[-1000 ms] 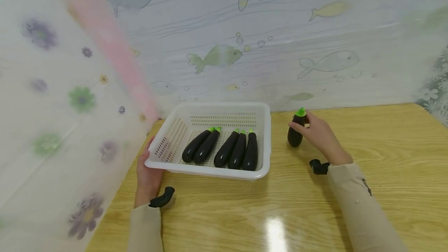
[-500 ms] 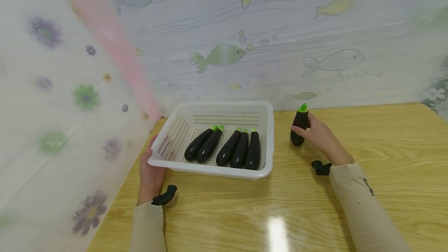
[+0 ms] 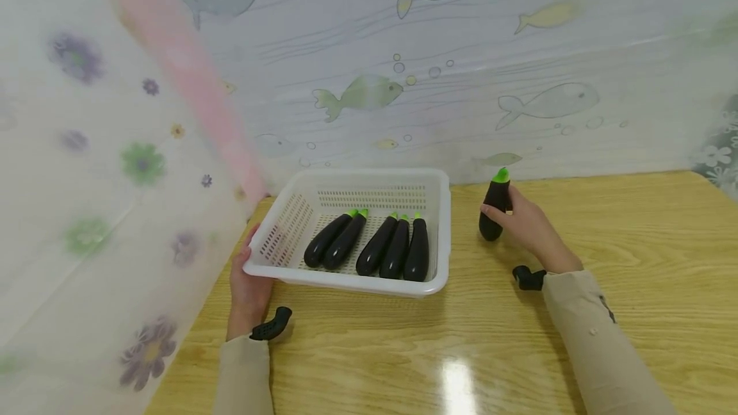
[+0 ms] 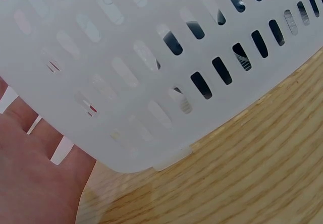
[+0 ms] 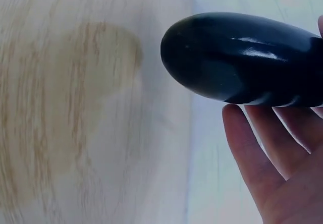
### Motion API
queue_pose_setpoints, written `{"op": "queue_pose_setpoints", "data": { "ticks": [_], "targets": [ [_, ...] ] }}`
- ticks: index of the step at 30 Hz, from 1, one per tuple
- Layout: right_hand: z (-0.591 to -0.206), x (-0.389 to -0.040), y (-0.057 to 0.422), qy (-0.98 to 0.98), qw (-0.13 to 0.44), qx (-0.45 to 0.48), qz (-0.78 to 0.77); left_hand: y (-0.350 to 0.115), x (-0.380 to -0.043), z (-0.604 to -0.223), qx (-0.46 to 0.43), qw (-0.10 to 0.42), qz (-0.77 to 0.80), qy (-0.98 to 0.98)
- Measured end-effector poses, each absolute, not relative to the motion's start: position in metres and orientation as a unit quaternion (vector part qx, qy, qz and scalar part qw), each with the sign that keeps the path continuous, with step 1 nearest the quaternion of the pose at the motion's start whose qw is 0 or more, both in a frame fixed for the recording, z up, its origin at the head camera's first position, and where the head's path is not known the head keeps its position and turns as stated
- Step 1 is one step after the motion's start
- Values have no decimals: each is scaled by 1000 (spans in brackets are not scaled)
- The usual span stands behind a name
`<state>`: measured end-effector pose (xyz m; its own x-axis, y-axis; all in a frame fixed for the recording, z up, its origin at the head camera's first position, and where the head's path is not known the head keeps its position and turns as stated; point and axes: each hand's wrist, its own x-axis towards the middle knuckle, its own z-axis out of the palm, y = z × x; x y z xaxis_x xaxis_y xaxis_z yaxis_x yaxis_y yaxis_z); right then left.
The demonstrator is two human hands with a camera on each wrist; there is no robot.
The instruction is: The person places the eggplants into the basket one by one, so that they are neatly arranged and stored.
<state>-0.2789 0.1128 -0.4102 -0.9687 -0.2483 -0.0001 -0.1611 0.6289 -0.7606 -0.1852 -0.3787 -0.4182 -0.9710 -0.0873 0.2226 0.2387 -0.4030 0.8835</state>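
In the head view, my right hand [image 3: 530, 226] grips an eggplant [image 3: 492, 216] near the back of the table. The eggplant stands nearly upright, its green stem end up and leaning slightly right. Its glossy dark rounded end [image 5: 212, 57] fills the upper right of the right wrist view, fingers along its side. My left hand [image 3: 249, 287] holds the left side of a white plastic basket [image 3: 346, 280], thumb at the rim. The left wrist view shows its fingers against the slotted wall [image 4: 121, 88], tips hidden. Several eggplants [image 3: 377, 245] lie inside the basket, stems pointing back.
A wooden table [image 3: 357, 344] carries the basket, whose right wall stands between the eggplants inside and my right hand. Behind the table hangs a fish-patterned sheet [image 3: 346, 133]. A flowered sheet [image 3: 115, 223] borders the left side.
The eggplant in my right hand has tipped slightly, its green end rising a little. My left hand and the basket keep their places; the head view has shifted slightly.
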Motion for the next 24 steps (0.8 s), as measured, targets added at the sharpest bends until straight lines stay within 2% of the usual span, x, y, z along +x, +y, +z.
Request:
{"op": "queue_pose_setpoints", "data": {
  "ticks": [8,24],
  "targets": [
    [-405,-278,112,883,46,-115,-453,-379,-185,-417,-66,99,-832,-543],
    [-408,-279,110,886,-6,-114,-449,-382,-187,-419,-77,93,-834,-538]
  ]
}}
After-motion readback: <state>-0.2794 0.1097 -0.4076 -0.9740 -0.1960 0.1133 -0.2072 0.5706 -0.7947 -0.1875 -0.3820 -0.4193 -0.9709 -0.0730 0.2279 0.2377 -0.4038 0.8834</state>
